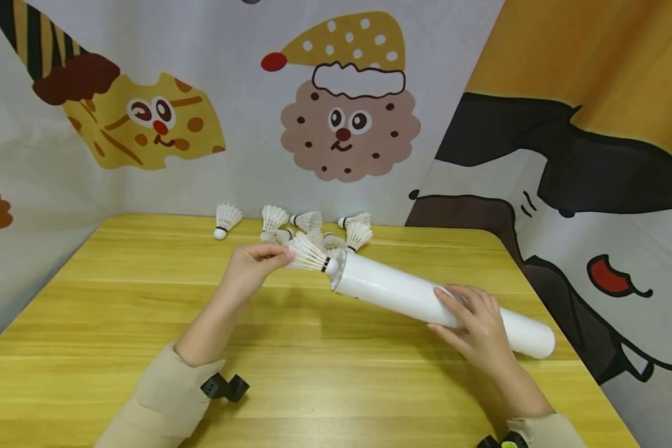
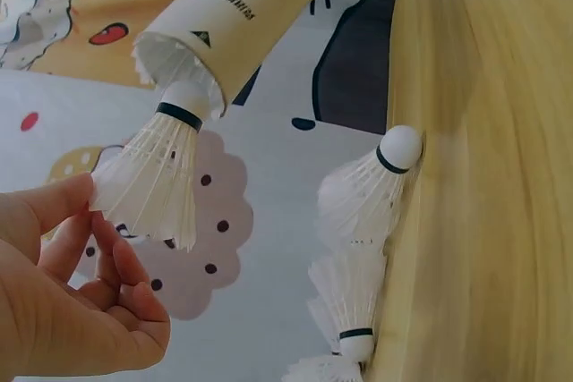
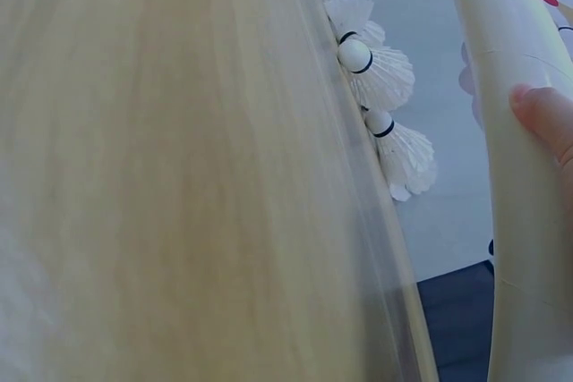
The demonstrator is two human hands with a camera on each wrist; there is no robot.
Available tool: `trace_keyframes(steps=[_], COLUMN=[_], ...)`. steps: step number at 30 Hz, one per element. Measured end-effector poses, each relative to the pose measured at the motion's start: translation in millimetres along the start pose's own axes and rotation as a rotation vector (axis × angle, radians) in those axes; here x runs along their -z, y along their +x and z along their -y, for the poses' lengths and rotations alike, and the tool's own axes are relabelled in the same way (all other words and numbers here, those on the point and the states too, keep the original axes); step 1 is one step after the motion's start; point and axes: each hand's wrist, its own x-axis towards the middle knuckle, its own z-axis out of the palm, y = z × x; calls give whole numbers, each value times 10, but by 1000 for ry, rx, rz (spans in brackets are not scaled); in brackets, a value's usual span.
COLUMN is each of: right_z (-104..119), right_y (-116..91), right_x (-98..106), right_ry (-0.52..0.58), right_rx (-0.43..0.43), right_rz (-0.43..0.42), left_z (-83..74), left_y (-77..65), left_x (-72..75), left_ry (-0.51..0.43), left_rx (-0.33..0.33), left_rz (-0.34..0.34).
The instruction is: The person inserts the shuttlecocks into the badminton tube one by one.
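Note:
My left hand point(image 1: 253, 267) pinches a white shuttlecock point(image 1: 309, 251) by the edge of its feather skirt, between thumb and forefinger. Its cork points right, right at the open mouth of a long white tube point(image 1: 392, 284). In the left wrist view the held shuttlecock point(image 2: 159, 167) has its cork at the tube's rim, with feathers of another visible inside the tube point(image 2: 246, 20). Around the tube's middle my right hand point(image 1: 478, 323) grips it, tilted with the open end higher and to the left. The right wrist view shows a thumb point(image 3: 542, 118) lying along the tube.
Several loose shuttlecocks lie along the back of the wooden table point(image 1: 313, 386), one point(image 1: 226, 219) apart at the left and others point(image 1: 358, 234) clustered behind the tube's mouth. A printed cloth point(image 1: 246, 155) hangs directly behind the table's back edge.

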Motion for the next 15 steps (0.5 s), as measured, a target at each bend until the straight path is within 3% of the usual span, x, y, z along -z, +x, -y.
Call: trace_keyframes(steps=[6,15], right_z=[9,17], right_y=[2,6], right_x=[0,-12], right_ry=[3,16], right_rx=[1,23], right_rz=[-5,-14], left_z=[8,52], left_y=[-41,-97], left_x=[-90,-244], left_ry=[-13,-27], left_rx=[-27,16], left_rz=[46,67])
